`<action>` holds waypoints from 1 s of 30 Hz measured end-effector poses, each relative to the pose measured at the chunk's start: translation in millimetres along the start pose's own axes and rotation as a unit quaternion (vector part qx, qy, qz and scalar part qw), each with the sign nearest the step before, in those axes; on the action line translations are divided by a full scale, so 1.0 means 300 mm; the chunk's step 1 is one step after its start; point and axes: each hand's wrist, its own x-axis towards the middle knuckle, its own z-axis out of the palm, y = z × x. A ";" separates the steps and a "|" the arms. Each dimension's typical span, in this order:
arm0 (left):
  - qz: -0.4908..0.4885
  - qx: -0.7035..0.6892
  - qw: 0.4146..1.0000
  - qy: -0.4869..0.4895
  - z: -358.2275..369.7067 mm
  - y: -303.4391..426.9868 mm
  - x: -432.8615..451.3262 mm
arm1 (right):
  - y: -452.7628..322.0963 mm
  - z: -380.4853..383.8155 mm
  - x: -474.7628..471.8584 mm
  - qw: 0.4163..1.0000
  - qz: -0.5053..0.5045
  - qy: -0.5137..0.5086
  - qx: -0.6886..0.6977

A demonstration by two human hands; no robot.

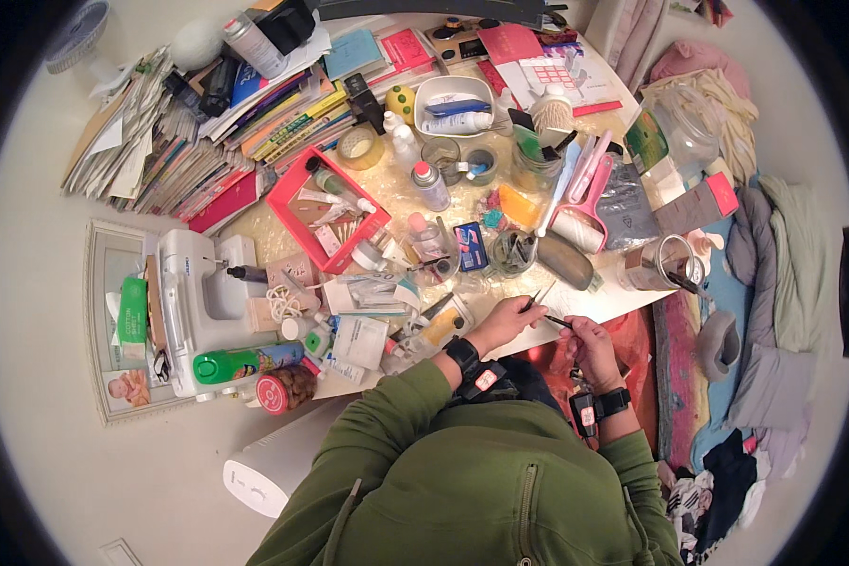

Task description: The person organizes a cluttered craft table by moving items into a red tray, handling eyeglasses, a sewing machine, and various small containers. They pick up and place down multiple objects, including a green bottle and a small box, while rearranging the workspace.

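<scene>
Just past the desk's front edge, my left hand [504, 325] grips a thin, dark, pointed tool [530, 302], its kind too small to tell. To its right my right hand [594, 348] holds a slim black pen-like stick [557, 322] between thumb and fingers, its tip close to the left fingers. A thin pale pointed piece also shows at the left fingertips; which item it belongs to I cannot tell. Beyond the hands lie a dark oblong case [564, 260] and a glass jar of small dark items [512, 252]. A blue card-like packet [471, 246] is left of that jar.
A white sewing machine [191, 304], a green spray can [247, 361] and a red-lidded jar [285, 390] stand left. A red tray [291, 225] holds tubes and a bottle. A lint roller [579, 228] and a large tin [640, 267] lie right. Stacked books line the back left.
</scene>
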 end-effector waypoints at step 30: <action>0.225 0.462 0.848 -0.127 -0.052 -0.010 -0.011 | 0.063 -0.016 0.161 0.895 -0.224 0.095 -0.375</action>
